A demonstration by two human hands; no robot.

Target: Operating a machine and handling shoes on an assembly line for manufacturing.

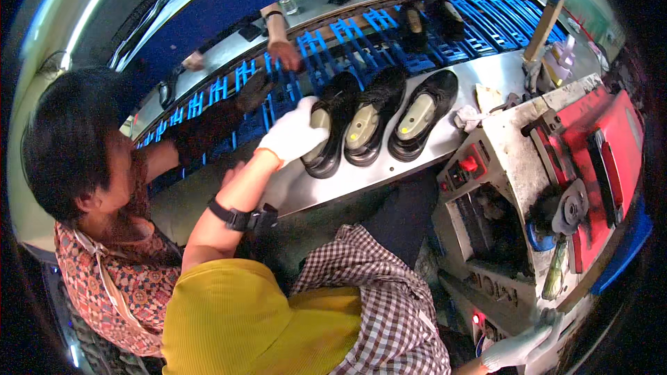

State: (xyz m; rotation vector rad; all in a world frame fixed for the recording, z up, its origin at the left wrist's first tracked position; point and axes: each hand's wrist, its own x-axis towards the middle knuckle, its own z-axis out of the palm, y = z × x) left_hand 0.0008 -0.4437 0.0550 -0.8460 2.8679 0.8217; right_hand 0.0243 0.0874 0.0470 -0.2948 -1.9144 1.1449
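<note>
My left hand [295, 132], in a white glove, is closed on the leftmost black shoe [328, 162], gripping it by the pale shoe last in its opening. Two more black shoes, a middle one [361, 155] and a right one [410, 149], stand beside it on the metal bench [292, 191]. Each has a pale last inside with a yellow mark. At the lower right, my right hand [526, 348], also white-gloved, has its fingers stretched out beside the lower part of a machine [514, 285]. Nothing shows in that hand.
A conveyor with blue bars [313, 42] runs behind the bench, carrying further shoes [415, 24]. A co-worker [104, 236] sits close on my left, one arm toward the conveyor. Across it, another person's hand [283, 54] reaches in. The red-topped machine [604, 167] stands on my right.
</note>
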